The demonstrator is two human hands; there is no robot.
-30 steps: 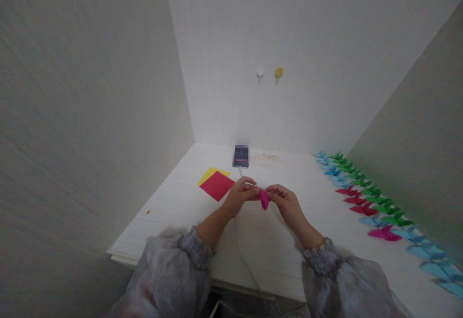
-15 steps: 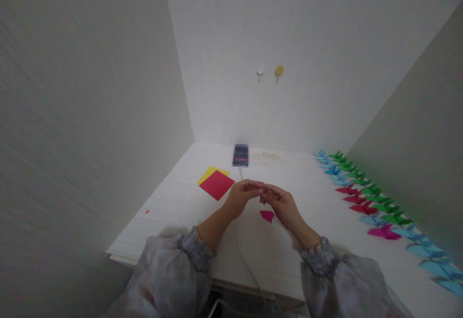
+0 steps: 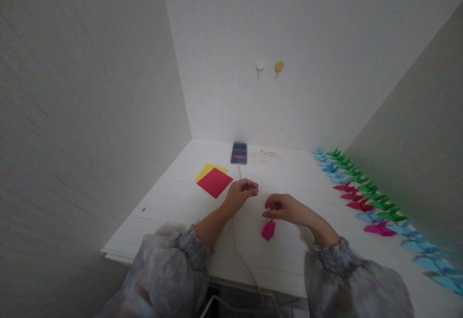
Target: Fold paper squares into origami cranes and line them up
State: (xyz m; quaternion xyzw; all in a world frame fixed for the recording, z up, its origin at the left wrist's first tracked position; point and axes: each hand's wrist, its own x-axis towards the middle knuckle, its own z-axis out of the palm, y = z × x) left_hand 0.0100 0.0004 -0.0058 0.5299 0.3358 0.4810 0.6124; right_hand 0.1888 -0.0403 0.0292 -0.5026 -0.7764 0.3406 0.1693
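On the white tabletop [image 3: 173, 197] are noted a smartphone [image 3: 239, 153], a pale cable [image 3: 247, 269], a red paper square [image 3: 215, 183] overlapping a yellow paper square [image 3: 204, 171], an orange scrap [image 3: 143, 209] and rows of origami cranes [image 3: 360, 205].

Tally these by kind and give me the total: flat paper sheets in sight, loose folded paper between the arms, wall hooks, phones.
Flat paper, red sheet and yellow sheet: 2
Loose folded magenta paper: 1
On the wall, white hook and yellow hook: 2
Phone: 1
Total: 6
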